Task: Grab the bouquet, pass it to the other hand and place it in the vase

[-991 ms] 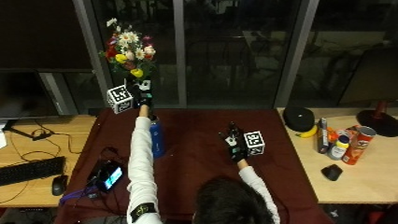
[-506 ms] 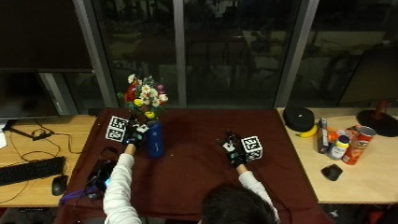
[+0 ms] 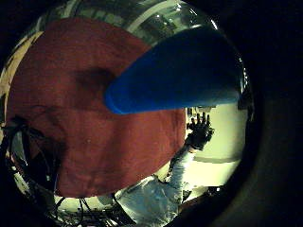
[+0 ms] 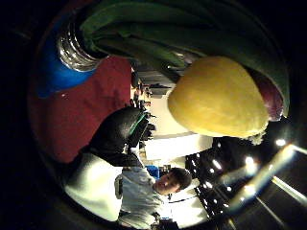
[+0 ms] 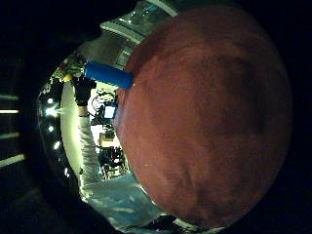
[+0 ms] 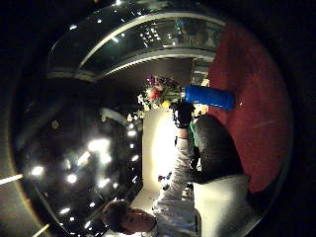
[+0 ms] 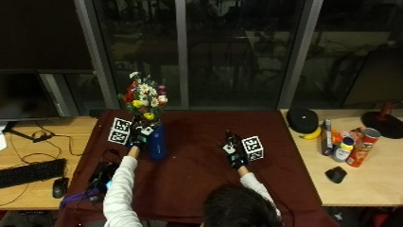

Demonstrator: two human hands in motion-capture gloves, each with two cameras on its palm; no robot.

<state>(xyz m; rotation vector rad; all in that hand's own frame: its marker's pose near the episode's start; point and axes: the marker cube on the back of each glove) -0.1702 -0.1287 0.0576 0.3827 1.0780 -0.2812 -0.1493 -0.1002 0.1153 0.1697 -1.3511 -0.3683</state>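
Left hand point(image 7: 140, 137) is seemingly gripping the upright bouquet point(image 7: 144, 100) stems just above the blue vase point(image 7: 157, 142) mouth; right hand point(image 7: 233, 149) is resting open, well apart.

Stems of mixed flower bouquet point(image 7: 144, 100): hidden inside tall blue cylindrical vase point(image 7: 157, 141).
Left hand point(image 7: 140, 137) fingers: too small to tell whether curled on the stems.
Vase base: cut off in left little-finger palm view.

Bare red cloth point(image 7: 195, 170) lies open between the hands; only the vase point(image 7: 157, 142) stands on it.
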